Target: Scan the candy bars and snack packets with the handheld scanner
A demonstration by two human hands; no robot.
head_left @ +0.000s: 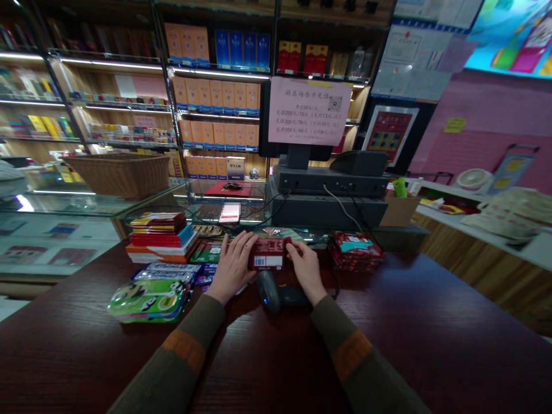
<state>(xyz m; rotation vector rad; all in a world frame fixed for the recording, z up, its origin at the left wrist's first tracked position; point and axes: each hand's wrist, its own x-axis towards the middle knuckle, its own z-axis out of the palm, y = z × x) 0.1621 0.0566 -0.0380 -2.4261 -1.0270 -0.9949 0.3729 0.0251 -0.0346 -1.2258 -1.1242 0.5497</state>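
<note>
A dark red packet (268,253) with a barcode and a white label panel is held up between my two hands. My left hand (234,261) is at its left end, fingers stretched across the edge, thumb hidden. At the right end, my right hand (305,265) pinches the packet's corner. Just below and in front of the packet lies a black barcode scanner (271,293) with a small blue light. To the right, a stack of red packets (356,250) sits on the dark wooden counter (276,362).
At left are stacked boxes (159,238), blue-purple packets (166,271) and green panda-print packs (149,299). A cash register (330,184) with a paper sign (309,112) stands behind. A phone (230,213) lies on the glass case, a wicker basket (123,172) farther left.
</note>
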